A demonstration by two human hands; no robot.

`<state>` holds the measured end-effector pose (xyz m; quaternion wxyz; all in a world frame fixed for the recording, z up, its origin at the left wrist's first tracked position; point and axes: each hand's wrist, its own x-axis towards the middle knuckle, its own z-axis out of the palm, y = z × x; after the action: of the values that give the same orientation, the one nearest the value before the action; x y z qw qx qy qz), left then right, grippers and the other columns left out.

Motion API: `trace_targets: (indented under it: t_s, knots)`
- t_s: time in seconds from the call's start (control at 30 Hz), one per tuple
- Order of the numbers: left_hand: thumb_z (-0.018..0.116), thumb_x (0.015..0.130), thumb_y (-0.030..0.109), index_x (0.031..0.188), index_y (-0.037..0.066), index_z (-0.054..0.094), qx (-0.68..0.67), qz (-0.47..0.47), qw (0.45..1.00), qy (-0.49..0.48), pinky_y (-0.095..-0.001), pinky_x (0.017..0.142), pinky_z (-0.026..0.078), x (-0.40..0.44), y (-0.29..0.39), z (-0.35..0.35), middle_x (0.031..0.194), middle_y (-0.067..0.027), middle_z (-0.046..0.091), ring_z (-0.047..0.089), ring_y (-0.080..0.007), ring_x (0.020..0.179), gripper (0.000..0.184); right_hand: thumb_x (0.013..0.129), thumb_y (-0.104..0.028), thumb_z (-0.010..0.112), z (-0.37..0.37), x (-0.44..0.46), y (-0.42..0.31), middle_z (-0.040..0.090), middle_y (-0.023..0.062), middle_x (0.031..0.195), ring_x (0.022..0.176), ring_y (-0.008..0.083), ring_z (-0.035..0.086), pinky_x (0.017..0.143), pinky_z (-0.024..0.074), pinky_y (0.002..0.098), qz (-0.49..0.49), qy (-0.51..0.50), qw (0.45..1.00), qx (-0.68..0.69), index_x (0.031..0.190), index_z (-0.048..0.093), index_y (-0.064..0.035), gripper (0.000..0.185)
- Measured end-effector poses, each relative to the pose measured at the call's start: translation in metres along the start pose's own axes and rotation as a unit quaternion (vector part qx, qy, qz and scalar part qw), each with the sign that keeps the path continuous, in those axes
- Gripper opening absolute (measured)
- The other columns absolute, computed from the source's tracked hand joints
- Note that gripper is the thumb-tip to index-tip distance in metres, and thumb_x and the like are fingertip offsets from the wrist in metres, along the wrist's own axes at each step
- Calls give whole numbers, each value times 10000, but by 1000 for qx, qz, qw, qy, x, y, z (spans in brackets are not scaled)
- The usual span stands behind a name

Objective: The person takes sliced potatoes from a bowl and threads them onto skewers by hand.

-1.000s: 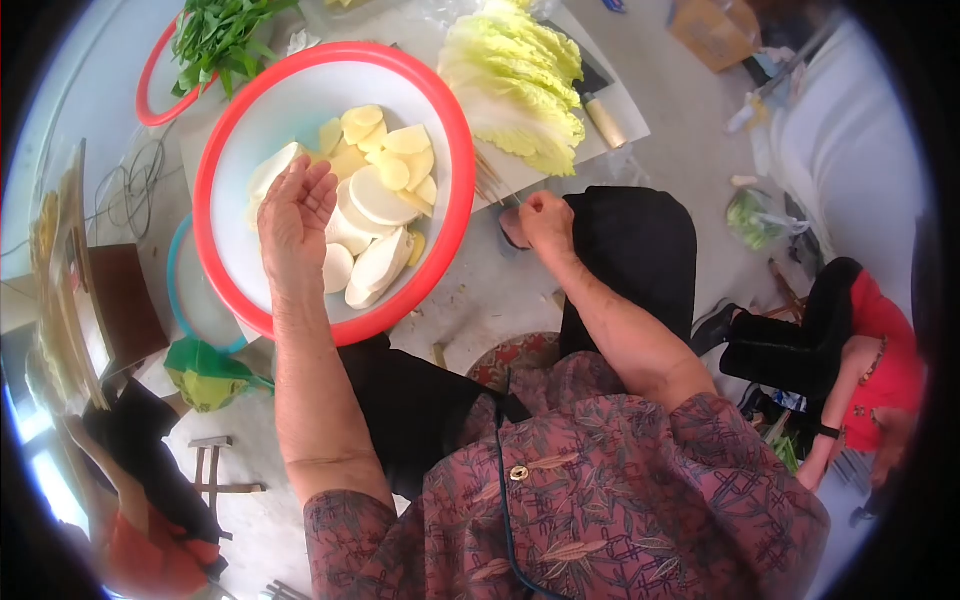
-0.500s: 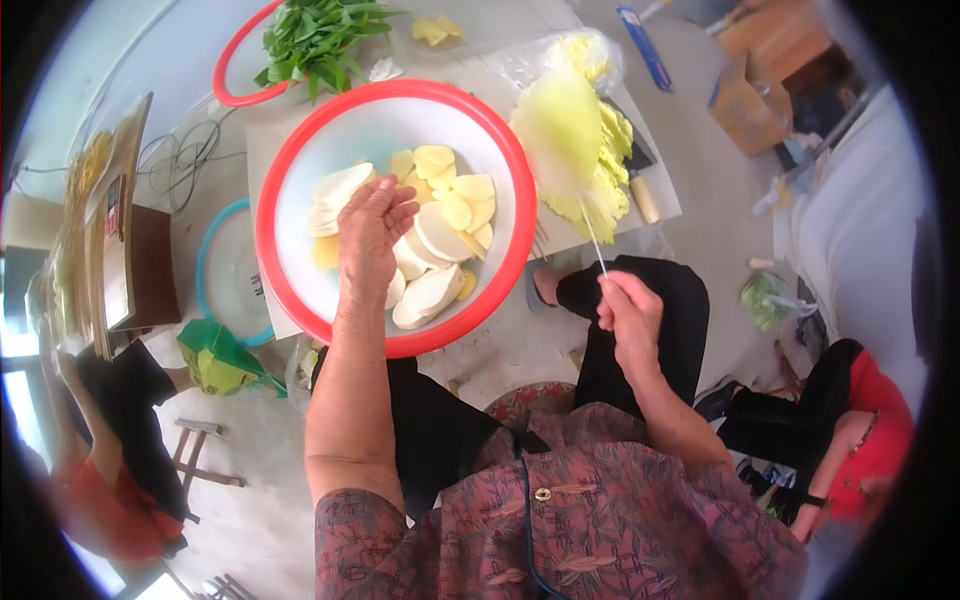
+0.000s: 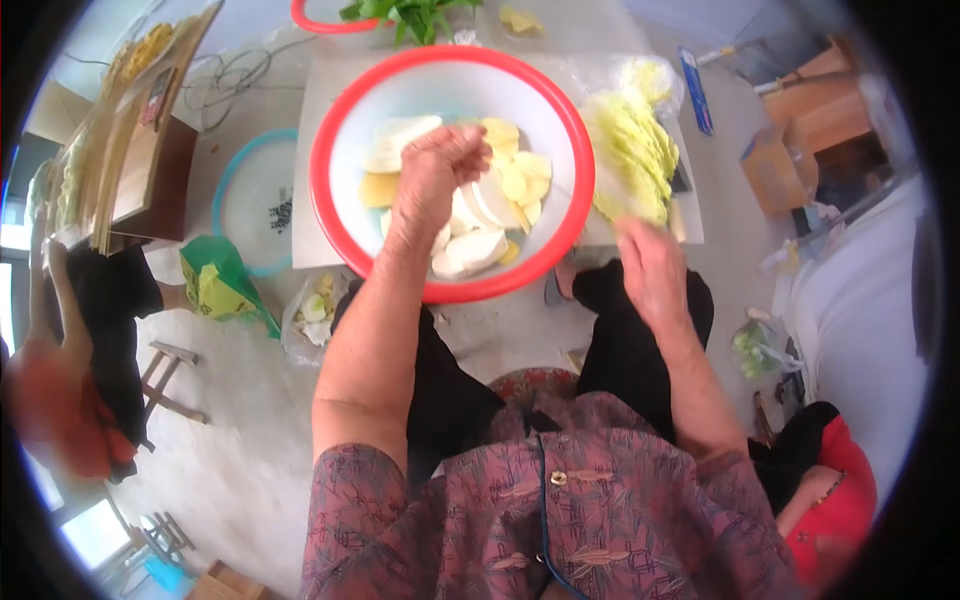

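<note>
A large white basin with a red rim (image 3: 330, 235) holds thin yellow slices (image 3: 517, 180) and thick white slices (image 3: 470, 252). Over its middle, my left hand (image 3: 437, 172) is closed with fingers curled; anything inside them is hidden. My right hand (image 3: 650, 268) is in a pinch right of the basin, just below the yellow-green cabbage leaves (image 3: 640, 150). The thin skewer it gripped half a second ago is hard to make out now, lost in blur against the leaves.
Green leafy vegetables (image 3: 415, 18) lie behind the basin. A green bag (image 3: 215, 280) and a blue-rimmed basin (image 3: 222, 200) are at left, a cardboard box (image 3: 778, 170) at right. One person in orange (image 3: 60, 405) is at left, another in red (image 3: 845, 490) at right.
The view has shifted, so the basin sits farther right and higher. My right hand has moved up close to the cabbage leaves. My left hand stays over the basin, its fingers more curled.
</note>
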<state>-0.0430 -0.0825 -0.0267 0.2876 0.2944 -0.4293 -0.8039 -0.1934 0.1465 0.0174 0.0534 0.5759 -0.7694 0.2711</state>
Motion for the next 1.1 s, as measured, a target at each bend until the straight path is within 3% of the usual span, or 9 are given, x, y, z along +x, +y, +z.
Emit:
trace_targets:
  t_s: [0.23,0.4,0.43,0.53,0.6,0.8,1.0,1.07,1.1]
  knots:
    - [583,906,184,1012,-24,600,-18,4,1000,1,-246,661,494,4,-1,14,839,-85,639,590,-132,719,233,827,-33,531,56,95,-14,619,174,802,765,349,602,679,483,406,-18,-56,982,182,939,619,-35,142]
    - [630,868,196,965,-28,641,184,45,977,102,-248,632,485,32,-25,11,810,-83,648,576,-124,691,244,854,-97,539,63,128,26,665,143,778,723,256,656,692,525,341,138,73,966,207,916,660,-46,145]
    - [642,850,185,957,-20,650,271,63,955,101,-255,642,486,40,-40,10,811,-82,653,576,-131,685,231,876,-144,564,66,129,39,683,77,808,690,127,623,658,500,255,182,75,959,205,1022,667,-56,200]
    - [675,773,145,955,62,673,561,194,801,74,-330,719,491,56,-82,23,881,-107,664,616,-259,771,200,893,-182,567,73,126,59,687,79,868,728,108,610,691,493,247,162,113,946,259,1081,655,-65,238]
    - [680,723,124,904,71,654,653,338,678,22,-388,757,463,64,-96,38,908,-103,632,582,-301,864,189,886,-171,566,69,127,55,693,127,863,769,195,668,717,519,286,152,112,949,252,1048,660,-52,222]
    - [684,670,106,801,87,586,741,297,600,-58,-413,717,424,79,-105,58,834,-75,542,525,-276,849,164,858,-99,584,78,127,58,673,149,907,770,217,660,707,507,295,140,77,943,291,1025,652,-14,200]
    - [690,669,100,785,94,588,732,315,604,-32,-384,681,432,57,-85,45,794,-64,555,537,-288,796,155,853,-73,570,74,133,45,660,151,871,698,215,639,648,501,309,121,98,915,374,1022,643,-8,195]
    - [688,705,96,832,94,610,654,266,700,105,-347,587,447,46,-74,31,736,-49,587,576,-238,685,149,858,-72,564,64,134,34,661,151,873,700,210,638,651,503,309,119,67,916,377,1031,638,-10,198]
    - [682,755,92,859,71,620,509,146,837,137,-287,506,445,38,-58,25,694,-27,606,586,-152,608,123,864,-78,564,57,135,27,665,150,877,724,216,645,671,507,308,133,15,914,383,1046,631,-13,205]
